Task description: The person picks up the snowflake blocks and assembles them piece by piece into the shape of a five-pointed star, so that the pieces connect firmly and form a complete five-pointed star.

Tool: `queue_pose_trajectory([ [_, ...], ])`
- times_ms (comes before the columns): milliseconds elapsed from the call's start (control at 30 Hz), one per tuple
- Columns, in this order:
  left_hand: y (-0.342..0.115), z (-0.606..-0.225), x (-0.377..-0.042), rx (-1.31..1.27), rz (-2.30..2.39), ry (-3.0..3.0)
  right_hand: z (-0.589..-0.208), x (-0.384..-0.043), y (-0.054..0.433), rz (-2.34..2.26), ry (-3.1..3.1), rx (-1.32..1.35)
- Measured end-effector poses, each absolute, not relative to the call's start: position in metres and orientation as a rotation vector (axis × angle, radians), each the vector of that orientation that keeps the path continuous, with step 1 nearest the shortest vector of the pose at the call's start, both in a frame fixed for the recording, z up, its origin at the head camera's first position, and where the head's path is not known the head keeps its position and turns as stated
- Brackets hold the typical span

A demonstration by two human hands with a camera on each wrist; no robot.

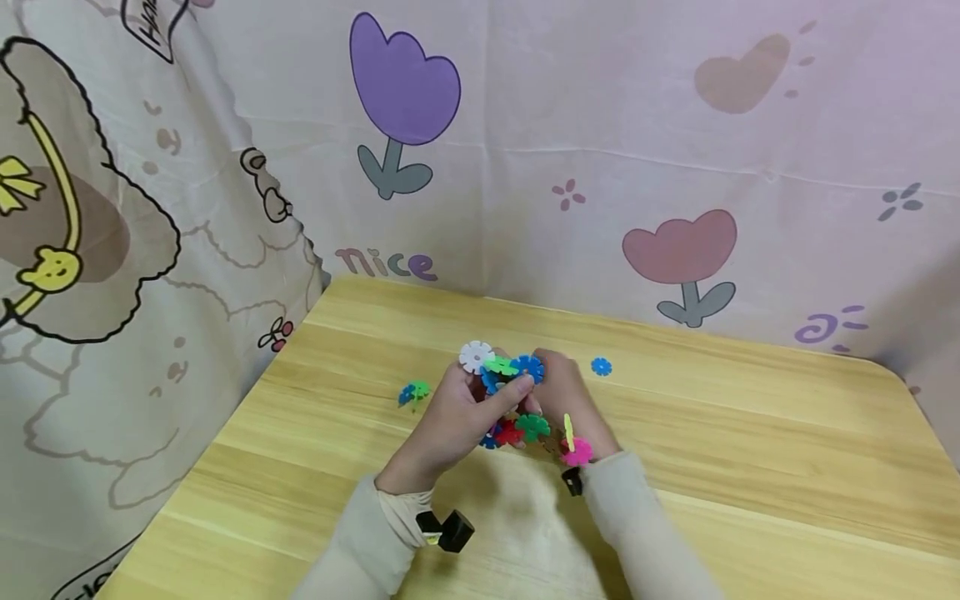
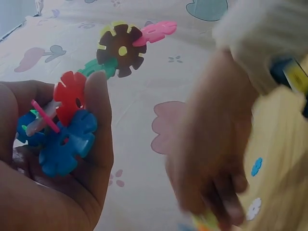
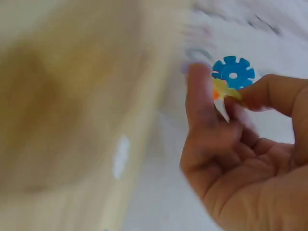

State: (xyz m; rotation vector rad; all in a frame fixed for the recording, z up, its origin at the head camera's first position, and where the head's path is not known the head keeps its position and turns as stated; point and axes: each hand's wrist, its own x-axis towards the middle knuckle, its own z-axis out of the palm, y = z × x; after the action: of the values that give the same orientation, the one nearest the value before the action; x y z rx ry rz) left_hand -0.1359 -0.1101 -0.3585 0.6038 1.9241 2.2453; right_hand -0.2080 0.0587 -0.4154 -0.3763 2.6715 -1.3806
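Observation:
My left hand (image 1: 457, 421) grips a joined cluster of notched, flower-shaped plastic discs. In the left wrist view, a blue disc (image 2: 68, 143) and a red disc (image 2: 70, 97) lie between its thumb and fingers. From there a chain runs outward through a green disc (image 2: 98, 68), a brown disc (image 2: 122, 50) and a pink disc (image 2: 156, 32). Close beside it, my right hand (image 1: 566, 392) pinches a yellow disc (image 3: 226, 90) between thumb and finger; a blue disc (image 3: 233, 72) adjoins it, with a bit of orange. The left hand partly hides the right fingers in the head view.
A blue disc (image 1: 602, 367) lies on the wooden table (image 1: 750, 433) to the right. Left of the hands sits a small blue-and-green disc group (image 1: 414, 393). A white disc (image 2: 254, 209) rests on the table in the left wrist view. A printed cloth (image 1: 525, 167) hangs behind.

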Motion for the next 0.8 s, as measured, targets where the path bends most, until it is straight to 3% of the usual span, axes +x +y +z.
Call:
queue_pose_trajectory([
  [100, -0.109, -0.360, -0.138, 0.604, 2.235, 1.937, -0.401, -0.199, 0.084, -1.636, 2.550, -0.367],
  [300, -0.106, -0.365, -0.140, 0.579, 2.216, 1.929, -0.374, -0.170, 0.122, -1.993, 2.394, -0.619],
  [500, -0.103, -0.367, -0.137, 0.574, 2.154, 1.859, -0.357, -0.146, 0.121, -2.108, 2.435, -0.840],
  [800, -0.096, -0.369, -0.135, 0.665, 2.072, 1.829, -0.357, -0.135, 0.110, -2.153, 2.663, -0.835],
])
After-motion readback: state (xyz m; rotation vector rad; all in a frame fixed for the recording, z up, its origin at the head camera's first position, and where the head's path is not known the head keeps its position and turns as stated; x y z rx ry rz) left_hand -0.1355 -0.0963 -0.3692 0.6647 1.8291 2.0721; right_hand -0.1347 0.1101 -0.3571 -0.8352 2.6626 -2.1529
